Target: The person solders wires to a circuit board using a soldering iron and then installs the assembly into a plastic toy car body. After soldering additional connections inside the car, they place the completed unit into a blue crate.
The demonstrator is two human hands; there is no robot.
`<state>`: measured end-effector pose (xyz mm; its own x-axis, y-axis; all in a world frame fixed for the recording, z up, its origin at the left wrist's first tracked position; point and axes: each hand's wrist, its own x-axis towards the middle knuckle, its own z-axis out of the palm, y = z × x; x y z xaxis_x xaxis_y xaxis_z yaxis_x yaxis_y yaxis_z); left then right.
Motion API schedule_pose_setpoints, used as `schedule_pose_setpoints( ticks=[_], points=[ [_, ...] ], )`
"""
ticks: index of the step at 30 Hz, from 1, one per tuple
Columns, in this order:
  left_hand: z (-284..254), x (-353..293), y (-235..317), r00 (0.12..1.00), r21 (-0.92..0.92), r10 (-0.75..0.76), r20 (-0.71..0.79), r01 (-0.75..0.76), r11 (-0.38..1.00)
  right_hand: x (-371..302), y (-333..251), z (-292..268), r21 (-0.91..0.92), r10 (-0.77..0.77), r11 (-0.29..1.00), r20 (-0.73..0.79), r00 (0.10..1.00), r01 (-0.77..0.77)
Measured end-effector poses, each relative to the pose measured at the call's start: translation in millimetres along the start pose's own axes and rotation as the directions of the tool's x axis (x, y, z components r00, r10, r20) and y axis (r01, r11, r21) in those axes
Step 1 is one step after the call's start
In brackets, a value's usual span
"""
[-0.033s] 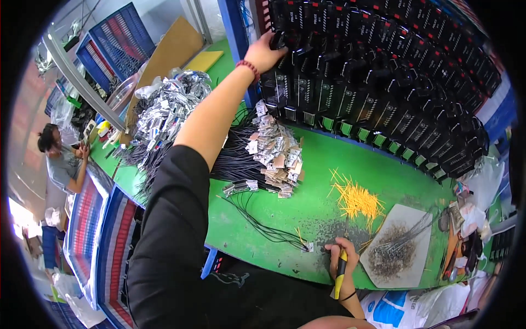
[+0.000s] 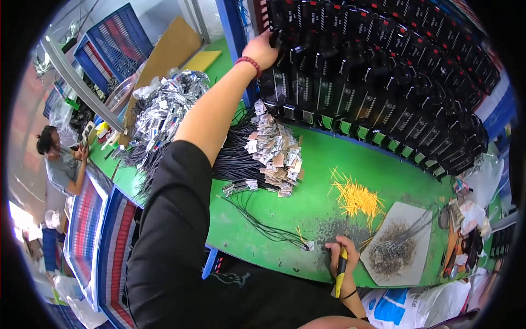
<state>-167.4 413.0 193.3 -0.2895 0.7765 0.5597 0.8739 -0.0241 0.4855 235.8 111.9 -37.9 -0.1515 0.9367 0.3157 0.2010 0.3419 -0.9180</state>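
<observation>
Head camera: a person's left hand (image 2: 260, 51) reaches over the far side of a green worktop (image 2: 323, 159), its fingers curled at the left end of the stacked black cases (image 2: 345, 98); whether they grip one cannot be told. At the near edge, the right hand (image 2: 344, 256) clasps a yellow-and-black tool (image 2: 341, 274), fingers narrow around the handle. Yellow sticks (image 2: 359, 200) lie beyond it, a grey board (image 2: 408, 268) to its right, black cables (image 2: 266, 229) to its left.
</observation>
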Motion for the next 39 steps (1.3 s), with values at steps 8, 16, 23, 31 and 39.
schedule_pose_setpoints(
  ticks=[8,16,23,31,39],
  points=[
    [-14.9,5.4,56.8,0.969,0.255,0.202,-0.14,-0.162,0.953,2.2,-9.5,-1.5,-0.047,0.023,0.999,-0.064,0.998,-0.026],
    [-22.2,-10.2,33.0,0.91,0.106,0.132,-0.392,-0.098,0.99,-0.6,-4.6,0.9,-0.023,-0.018,1.0,-0.063,0.998,0.016],
    [-36.8,-3.4,44.3,0.977,0.244,-0.04,-0.208,0.092,0.965,8.5,-12.3,3.8,-0.013,-0.013,1.0,-0.075,0.997,0.012],
    [-31.8,34.1,64.1,0.994,0.607,0.086,0.067,-0.109,0.787,6.1,-12.8,1.6,0.03,0.086,0.996,-0.033,0.996,-0.085],
    [-35.6,68.2,30.5,0.89,0.727,0.173,0.422,-0.446,0.522,8.0,-12.4,-4.6,0.026,0.033,0.999,-0.029,0.999,-0.032]
  ],
)
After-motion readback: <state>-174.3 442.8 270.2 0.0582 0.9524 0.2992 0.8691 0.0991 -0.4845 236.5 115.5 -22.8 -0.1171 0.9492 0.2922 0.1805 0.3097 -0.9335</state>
